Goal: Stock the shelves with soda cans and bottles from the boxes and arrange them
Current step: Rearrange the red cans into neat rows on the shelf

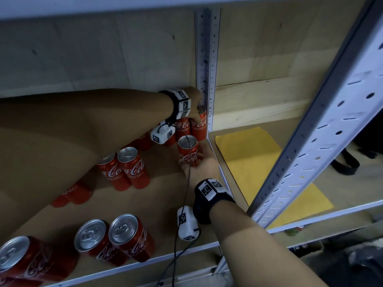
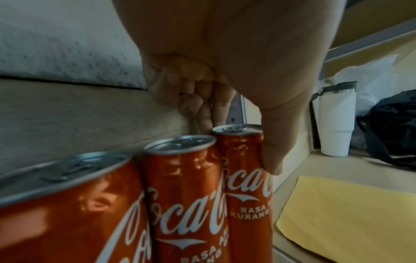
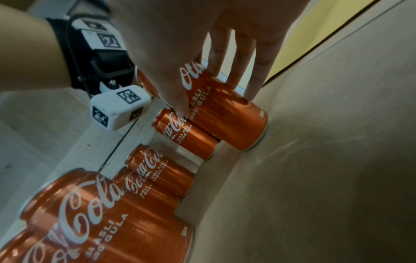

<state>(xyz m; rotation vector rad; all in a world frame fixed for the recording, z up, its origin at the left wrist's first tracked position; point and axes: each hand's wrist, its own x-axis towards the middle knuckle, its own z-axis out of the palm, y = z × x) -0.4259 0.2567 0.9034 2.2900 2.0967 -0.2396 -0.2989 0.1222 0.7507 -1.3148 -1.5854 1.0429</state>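
Observation:
Red Coca-Cola cans stand on a brown shelf board (image 1: 153, 204). My left hand (image 1: 196, 106) reaches across to the back right corner and grips the last can of the back row (image 1: 201, 126) (image 2: 244, 165), thumb on its front, fingers behind it. Just in front of that can, my right hand (image 1: 195, 162) (image 3: 216, 92) holds another can (image 1: 187, 151) (image 3: 227, 113) upright by its side, thumb on one side and fingers on the other. More cans of the back row (image 2: 182, 186) stand to the left, partly hidden by my left forearm.
A pair of cans (image 1: 126, 166) stands mid-shelf and several more (image 1: 112, 239) line the front edge. A perforated metal upright (image 1: 207, 69) bounds the corner. The neighbouring bay holds a yellow sheet (image 1: 248, 154), a white tumbler (image 2: 335, 121) and a black bag (image 2: 394, 128).

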